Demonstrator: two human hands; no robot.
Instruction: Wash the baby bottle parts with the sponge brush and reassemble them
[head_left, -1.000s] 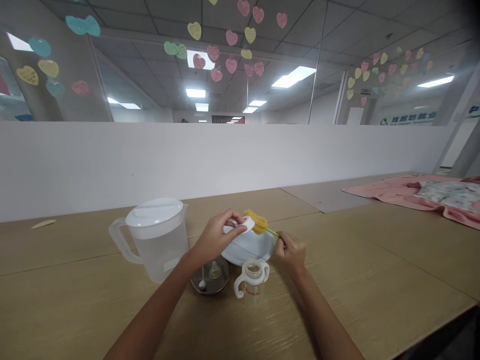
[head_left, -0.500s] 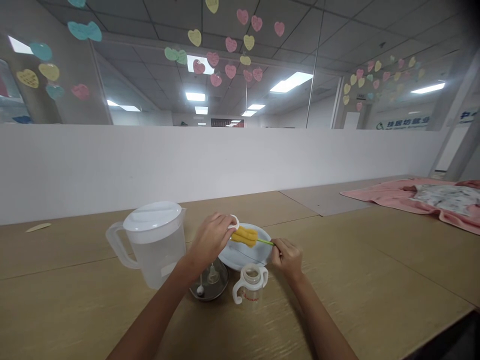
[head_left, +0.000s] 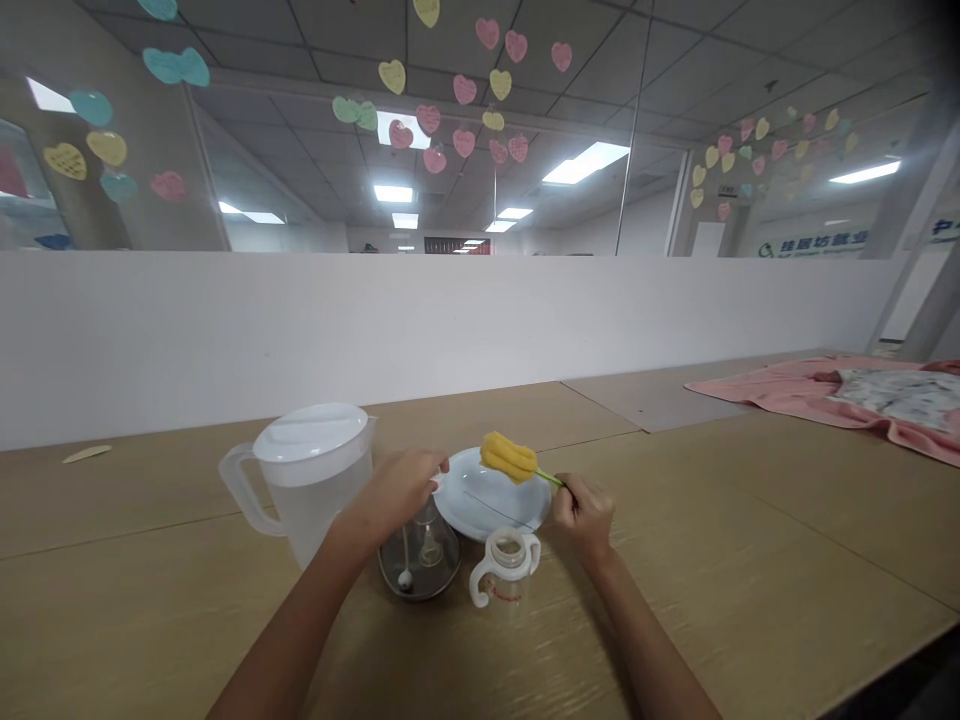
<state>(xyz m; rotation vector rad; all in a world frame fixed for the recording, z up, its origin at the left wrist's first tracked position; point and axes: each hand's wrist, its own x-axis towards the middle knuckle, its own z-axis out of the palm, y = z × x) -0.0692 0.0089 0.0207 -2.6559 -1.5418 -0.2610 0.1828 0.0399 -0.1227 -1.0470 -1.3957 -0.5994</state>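
My right hand point(head_left: 586, 512) is closed round the thin green handle of a yellow sponge bottle brush point(head_left: 510, 458), its head over the white bowl point(head_left: 491, 505). My left hand point(head_left: 401, 490) is closed on a small white ring-like piece point(head_left: 437, 483) at the bowl's left rim; the fingers hide most of it. Below that hand sits a dark metal tray point(head_left: 418, 580) with small clear and white parts in it. Between my forearms stands a clear baby bottle point(head_left: 510, 590), uncapped, with a white two-handled collar point(head_left: 508, 560).
A lidded translucent pitcher point(head_left: 315, 480) stands at the left, partly behind my left forearm. Farther left lies a flat pale oval piece point(head_left: 87, 454). A pink cloth point(head_left: 757, 383) with patterned fabric is at the far right. A white partition point(head_left: 450, 320) borders the table's back.
The brush has come out of the white piece and now sits apart from it, raised over the bowl. My left hand has moved left and down with the white piece.
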